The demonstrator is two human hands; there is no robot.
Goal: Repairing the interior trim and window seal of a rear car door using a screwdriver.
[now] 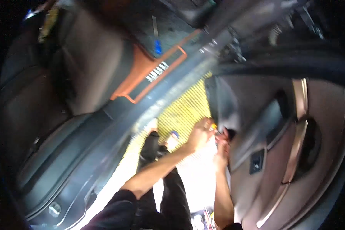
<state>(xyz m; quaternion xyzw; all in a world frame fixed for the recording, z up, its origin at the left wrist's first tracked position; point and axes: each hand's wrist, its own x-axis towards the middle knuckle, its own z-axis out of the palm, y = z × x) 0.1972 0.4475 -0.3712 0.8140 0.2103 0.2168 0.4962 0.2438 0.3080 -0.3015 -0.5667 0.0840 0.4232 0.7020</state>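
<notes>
Beside the lower edge of an open car door's inner panel, my two hands work close together. My left hand has its fingers closed on a small yellow thing, whose kind I cannot make out. Just right of it, my right hand is held up against the door edge with its fingers curled. Blur and glare hide what lies between those fingers. A small dark object or opening shows by the right fingertips, touching the panel's edge.
A dark door sill with an orange-edged trim plate runs along the left. A blue-handled tool lies on the car floor beyond, near a brown seat. Yellow grating covers the ground. Small items sit near my right forearm.
</notes>
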